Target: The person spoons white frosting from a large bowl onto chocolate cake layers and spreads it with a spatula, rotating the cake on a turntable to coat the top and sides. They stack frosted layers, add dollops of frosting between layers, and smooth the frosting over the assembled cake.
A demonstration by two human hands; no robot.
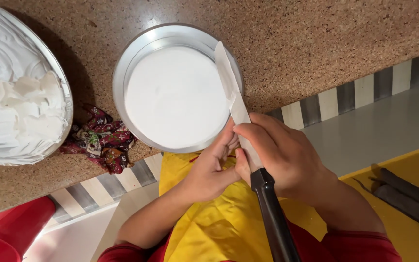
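At the counter edge: pan [136, 63] filled and levelled; your right hand [282, 155] grips the coated spatula [233, 97], left hand [214, 167] fingers wiping its blade; cream bowl [66, 92] untouched

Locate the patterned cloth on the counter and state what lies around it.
In the head view, the dark red patterned cloth lies crumpled at the speckled counter's near edge, left of centre, between the bowl of white cream and the round metal pan.
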